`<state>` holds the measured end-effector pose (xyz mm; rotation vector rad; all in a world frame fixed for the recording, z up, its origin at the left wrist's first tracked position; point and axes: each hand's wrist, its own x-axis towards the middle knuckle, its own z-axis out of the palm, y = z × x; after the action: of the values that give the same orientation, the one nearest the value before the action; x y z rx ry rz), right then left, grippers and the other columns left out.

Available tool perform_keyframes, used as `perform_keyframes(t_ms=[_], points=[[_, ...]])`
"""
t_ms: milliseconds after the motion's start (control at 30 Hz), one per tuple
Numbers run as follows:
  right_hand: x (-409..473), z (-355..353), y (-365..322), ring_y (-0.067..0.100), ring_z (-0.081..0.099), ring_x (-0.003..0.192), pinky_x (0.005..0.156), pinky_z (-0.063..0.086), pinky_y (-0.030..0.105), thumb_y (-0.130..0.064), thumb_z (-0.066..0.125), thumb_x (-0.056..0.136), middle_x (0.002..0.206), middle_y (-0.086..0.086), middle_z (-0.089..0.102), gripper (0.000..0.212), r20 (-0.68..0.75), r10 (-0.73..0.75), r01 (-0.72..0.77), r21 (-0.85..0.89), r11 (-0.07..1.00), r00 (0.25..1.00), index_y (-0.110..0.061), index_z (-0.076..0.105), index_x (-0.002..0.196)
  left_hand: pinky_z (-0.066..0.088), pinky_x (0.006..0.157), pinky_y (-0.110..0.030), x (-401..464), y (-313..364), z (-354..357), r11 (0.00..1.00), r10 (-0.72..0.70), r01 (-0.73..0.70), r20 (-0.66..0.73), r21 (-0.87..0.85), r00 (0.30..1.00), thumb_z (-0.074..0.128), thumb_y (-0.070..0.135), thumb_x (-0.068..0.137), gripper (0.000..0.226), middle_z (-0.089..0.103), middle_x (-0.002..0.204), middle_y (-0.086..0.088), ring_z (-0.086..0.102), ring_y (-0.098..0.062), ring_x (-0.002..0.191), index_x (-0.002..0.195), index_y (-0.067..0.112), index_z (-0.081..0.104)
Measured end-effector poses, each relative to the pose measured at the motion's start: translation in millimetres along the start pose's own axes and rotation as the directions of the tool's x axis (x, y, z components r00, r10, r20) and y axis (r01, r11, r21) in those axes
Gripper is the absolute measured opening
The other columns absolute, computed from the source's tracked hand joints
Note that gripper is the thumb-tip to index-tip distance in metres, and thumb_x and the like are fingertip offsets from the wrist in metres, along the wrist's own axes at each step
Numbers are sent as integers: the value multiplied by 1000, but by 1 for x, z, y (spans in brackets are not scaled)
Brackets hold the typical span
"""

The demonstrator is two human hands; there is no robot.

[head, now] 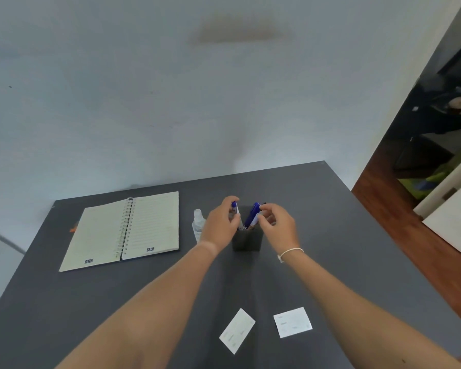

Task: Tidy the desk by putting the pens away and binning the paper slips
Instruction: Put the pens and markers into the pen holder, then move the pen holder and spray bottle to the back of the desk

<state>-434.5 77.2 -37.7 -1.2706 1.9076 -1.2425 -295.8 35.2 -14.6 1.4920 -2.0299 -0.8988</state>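
Note:
A dark square pen holder [246, 239] stands near the middle of the grey desk [330, 209]. My left hand [220, 225] grips a blue-capped white pen [235, 209], its lower end inside the holder. My right hand [277, 225] pinches a second blue pen [253, 215] that leans in the holder. Two white paper slips lie flat near the front edge: one tilted slip [237, 331] and one squarer slip [292, 321] to its right.
An open spiral notebook [125, 230] lies at the left of the desk. A small clear bottle [198, 226] stands just left of my left hand. The desk's right edge drops to a wooden floor [399, 222]. A pale wall rises behind.

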Motion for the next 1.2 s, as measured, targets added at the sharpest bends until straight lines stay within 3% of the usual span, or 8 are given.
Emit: perform_keyframes(t_ms=[100,167,333,467,633,700,867,1200], points=[[-3,-3,7,7,51,73,69,43,17,-7,55,86,97,4,57,27,-50,7,-6,34,999,999,-12,58,113,50,95,-31,-2,-3,7,992,-13,12,-4,-124,1000,51,14,92,45,60,121,-6,62,-21,107,134,22,39],[-6,-5,12,8,48,71,69,43,20,-5,54,86,98,5,54,29,-80,24,-20,53,998,996,-12,56,114,50,99,-41,-5,-4,10,985,-39,38,0,-167,999,51,12,91,53,55,131,-6,60,-23,112,140,23,32],[-13,-7,29,11,48,72,73,40,22,-1,50,85,101,3,50,36,-78,130,-124,76,989,988,-10,52,120,44,104,-38,-11,-13,18,943,-158,171,69,-287,985,44,1,90,66,43,144,-8,50,-23,123,146,24,20],[-19,-2,36,21,55,102,89,46,30,-2,52,87,121,8,56,44,64,248,-253,92,963,967,-12,48,130,46,92,-30,-14,-26,22,913,-249,282,145,-295,958,42,0,90,66,36,149,-9,43,-25,131,147,22,18],[-25,10,36,24,51,124,108,41,40,-4,57,87,136,7,54,50,164,300,-317,96,943,940,-13,45,135,37,95,-21,-12,-35,27,915,-266,314,206,-252,942,45,3,90,63,36,150,-10,40,-24,135,147,14,22],[-26,13,35,24,51,124,108,41,39,-6,57,87,135,7,55,50,171,314,-335,106,936,934,-14,46,135,33,100,-22,-9,-37,29,922,-248,296,207,-248,946,47,3,89,61,41,147,-9,42,-24,133,145,12,26],[-27,20,30,14,54,108,96,41,25,-6,56,89,125,6,61,44,107,344,-358,172,918,933,-12,50,132,34,92,-18,-5,-44,30,939,-135,194,213,-285,968,48,1,88,51,57,116,8,51,-10,108,136,19,45],[-15,20,21,12,56,102,93,42,23,-6,56,89,118,6,65,37,-31,385,-369,231,900,922,-10,57,125,38,104,-26,12,-47,40,928,-111,174,201,-329,973,51,11,90,53,58,132,0,52,-15,122,141,22,37]])
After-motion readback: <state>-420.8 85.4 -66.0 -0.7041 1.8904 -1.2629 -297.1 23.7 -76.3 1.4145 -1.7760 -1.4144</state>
